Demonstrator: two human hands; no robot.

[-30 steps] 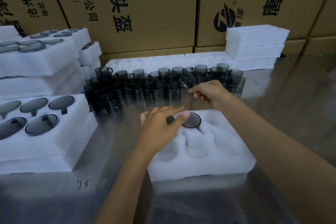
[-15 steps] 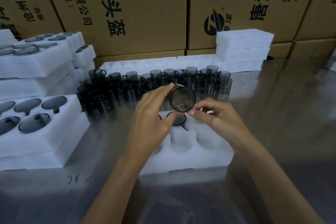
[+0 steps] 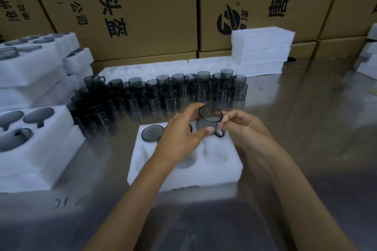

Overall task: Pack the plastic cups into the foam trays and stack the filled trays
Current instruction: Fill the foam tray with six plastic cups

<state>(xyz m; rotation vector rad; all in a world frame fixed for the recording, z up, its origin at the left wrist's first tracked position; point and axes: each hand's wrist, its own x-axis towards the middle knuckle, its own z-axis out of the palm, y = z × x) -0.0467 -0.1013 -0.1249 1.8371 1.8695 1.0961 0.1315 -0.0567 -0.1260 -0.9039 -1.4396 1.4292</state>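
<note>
Both hands meet over the far side of the tray [image 3: 183, 177], which lies near the middle of the worktop [image 3: 306, 128]. We see the left hand [image 3: 181, 138] curl its thumb and fingers round a smoky cup [image 3: 209, 120], while the right hand [image 3: 242, 126] pinches the same cup from the other side, near its handle. That cup hangs tilted above the tray's far right pocket, rim towards us. One seated cup [image 3: 152, 133] fills the tray's far left pocket; a second dark rim shows just past the left hand, mostly hidden. Two near pockets show bare foam. Loose cups [image 3: 173, 91] stand in a crowded band across the worktop beyond the tray. Filled trays [image 3: 30, 149] are stacked at the left edge, spare trays [image 3: 262, 51] at the far edge, and cartons [image 3: 142, 6] rise behind.
</note>
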